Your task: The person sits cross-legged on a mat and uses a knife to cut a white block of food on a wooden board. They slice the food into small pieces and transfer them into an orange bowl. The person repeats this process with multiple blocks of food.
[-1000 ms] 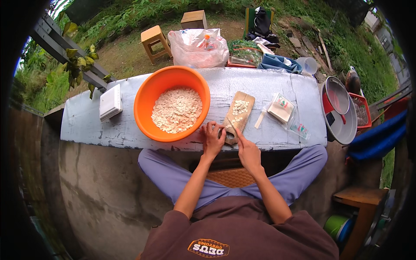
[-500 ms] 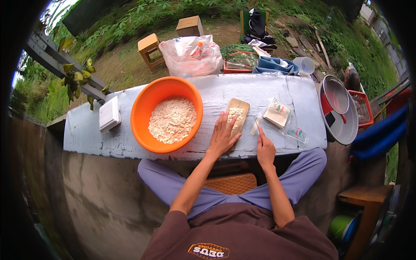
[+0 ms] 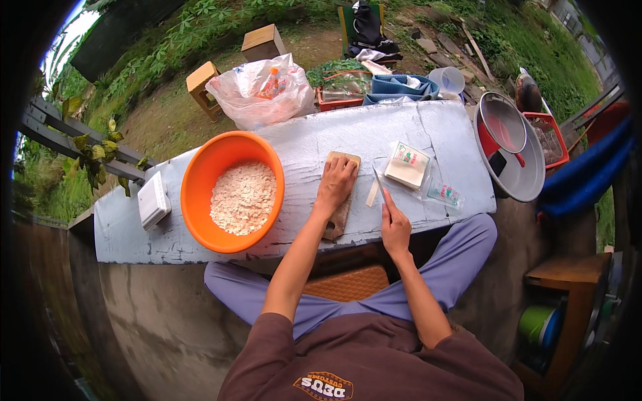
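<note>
My left hand [image 3: 336, 184] lies over the upper part of a small wooden cutting board [image 3: 338, 217], its fingers curled and drawn together. The small pale cut pieces there are mostly hidden under the fingers. In my right hand [image 3: 394, 224] is a knife [image 3: 378, 178], its blade pointing away from me, right of the board. A pale flat strip [image 3: 372, 194] rests on the table beside the blade. Farther right sits an opened clear package holding a stack of square cream sheets [image 3: 404, 170]. Left of the board, a big orange basin [image 3: 189, 200] contains many small pale flakes [image 3: 244, 200].
A white lidded box [image 3: 154, 200] stands at the left of the silvery table [image 3: 307, 237]. A small printed packet [image 3: 445, 194] lies at right. Beyond the far edge are a plastic bag [image 3: 257, 100] and a blue cloth [image 3: 394, 88]. Metal bowls [image 3: 528, 180] stand off the right edge.
My left hand has gone from stretched fingers beside the cut pieces to curled fingers over them. The knife stays in my right hand. The whole view has shifted and turned slightly.
</note>
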`<state>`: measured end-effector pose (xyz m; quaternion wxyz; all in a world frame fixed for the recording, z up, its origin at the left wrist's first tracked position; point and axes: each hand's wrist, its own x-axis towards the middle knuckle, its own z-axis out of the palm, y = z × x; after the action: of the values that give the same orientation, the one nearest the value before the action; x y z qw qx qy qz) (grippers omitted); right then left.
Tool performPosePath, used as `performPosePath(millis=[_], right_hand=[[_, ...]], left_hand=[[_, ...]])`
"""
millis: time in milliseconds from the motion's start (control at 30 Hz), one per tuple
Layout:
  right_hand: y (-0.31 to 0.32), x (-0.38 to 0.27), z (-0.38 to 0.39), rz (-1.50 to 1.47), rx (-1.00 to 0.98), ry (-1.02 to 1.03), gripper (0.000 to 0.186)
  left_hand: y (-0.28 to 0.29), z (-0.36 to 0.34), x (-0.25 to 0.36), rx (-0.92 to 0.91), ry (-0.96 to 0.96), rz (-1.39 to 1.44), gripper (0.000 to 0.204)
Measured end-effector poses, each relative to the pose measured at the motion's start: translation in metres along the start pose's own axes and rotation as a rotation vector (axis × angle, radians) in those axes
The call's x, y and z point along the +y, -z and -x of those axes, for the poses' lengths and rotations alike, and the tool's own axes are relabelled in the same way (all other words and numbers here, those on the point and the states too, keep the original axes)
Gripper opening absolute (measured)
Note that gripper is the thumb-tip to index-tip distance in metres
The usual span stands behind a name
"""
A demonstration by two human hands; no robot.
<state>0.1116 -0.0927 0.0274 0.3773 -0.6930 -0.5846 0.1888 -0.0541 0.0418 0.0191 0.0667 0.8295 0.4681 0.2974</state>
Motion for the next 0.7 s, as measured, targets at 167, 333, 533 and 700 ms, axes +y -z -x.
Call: performPosePath(millis=[167,333,533,700], right_hand=[[-0.001,0.006,-0.002,-0.009,-0.003,-0.033,0.043],[0.002,0.004,-0.002,-0.042,-0.009,-0.03,0.042],[0.0,0.006,-0.001,-0.07,0.005,-0.039,0.042],[-0.003,0.007,0.0,-0.087,0.045,0.004,0.041]], left_hand=[[0.007,0.008,0.021,0.195,0.019,0.053,0.02],[0.008,0.036,0.041,0.295,0.315,0.021,0.059],[0.021,0.063,0.031,0.098,0.268,0.067,0.065],[0.03,0.092,0.047,0.103,0.404,-0.048,0.059]])
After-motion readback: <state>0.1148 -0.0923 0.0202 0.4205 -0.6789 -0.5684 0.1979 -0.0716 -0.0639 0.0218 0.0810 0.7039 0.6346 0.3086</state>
